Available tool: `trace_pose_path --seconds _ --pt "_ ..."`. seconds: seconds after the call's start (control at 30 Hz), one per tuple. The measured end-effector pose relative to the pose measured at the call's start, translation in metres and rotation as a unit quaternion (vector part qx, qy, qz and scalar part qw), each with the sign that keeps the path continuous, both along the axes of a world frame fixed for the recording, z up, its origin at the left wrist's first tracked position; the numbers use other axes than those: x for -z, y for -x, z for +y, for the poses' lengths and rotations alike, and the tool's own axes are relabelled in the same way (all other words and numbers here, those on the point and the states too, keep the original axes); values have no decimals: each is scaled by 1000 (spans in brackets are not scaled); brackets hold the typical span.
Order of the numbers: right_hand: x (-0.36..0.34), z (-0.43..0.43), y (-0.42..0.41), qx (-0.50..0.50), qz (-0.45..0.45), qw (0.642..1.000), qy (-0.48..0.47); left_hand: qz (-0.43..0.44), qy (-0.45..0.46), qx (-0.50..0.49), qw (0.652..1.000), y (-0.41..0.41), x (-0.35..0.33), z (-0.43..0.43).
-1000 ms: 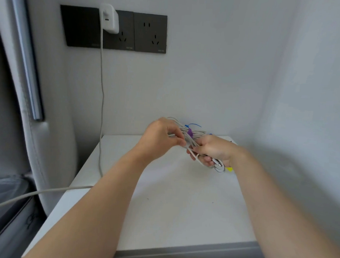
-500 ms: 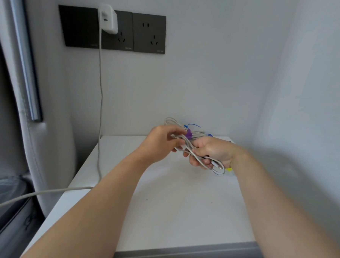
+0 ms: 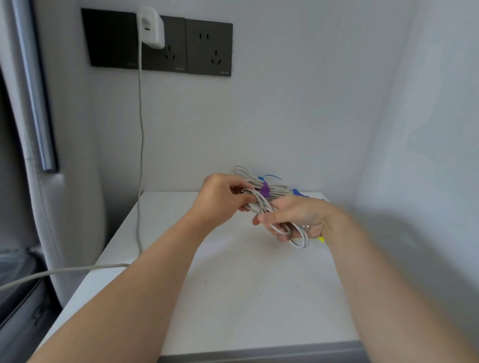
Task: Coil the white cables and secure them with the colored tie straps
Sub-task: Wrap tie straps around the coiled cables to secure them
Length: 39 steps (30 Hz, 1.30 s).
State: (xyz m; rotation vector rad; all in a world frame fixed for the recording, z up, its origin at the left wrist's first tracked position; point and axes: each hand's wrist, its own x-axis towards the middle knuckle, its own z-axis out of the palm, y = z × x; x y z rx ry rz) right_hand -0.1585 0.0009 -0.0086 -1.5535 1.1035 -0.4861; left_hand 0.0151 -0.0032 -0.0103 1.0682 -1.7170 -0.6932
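Between the two grips, above the tabletop (image 3: 255, 287), sits the white cable coil (image 3: 260, 204). The left grip (image 3: 223, 195) pinches its strands and the right grip (image 3: 296, 215) curls round its lower loops. It looks light, limp and springy, best clasped across all loops.

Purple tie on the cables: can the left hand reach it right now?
Probably yes. The purple tie sits uncovered on the white cables, just beside the left hand, with nothing between them. That hand's fingers are pinching a cable strand, so it would have to let go first.
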Motion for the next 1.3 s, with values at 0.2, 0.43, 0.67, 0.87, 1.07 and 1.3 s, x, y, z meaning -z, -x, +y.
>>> trace_pose_path --seconds 0.2,0.43,0.67,0.87,1.07,1.3 --pt "-2 -3 5 11 17 1000 -20 5 -3 -14 1000 0 -2 -2" --pt "-5 -3 7 64 21 997 -23 -52 24 -30 998 -3 2 -4" --pt "-5 -1 16 49 4 994 -93 -365 189 11 912 -3 18 -12" --pt "-7 3 22 23 33 994 -99 -411 170 91 891 2 20 -7" --pt "-12 8 27 -33 28 996 -77 -375 83 110 917 13 15 1" --pt "-14 9 33 -14 45 998 -51 -282 -21 135 950 21 12 7"
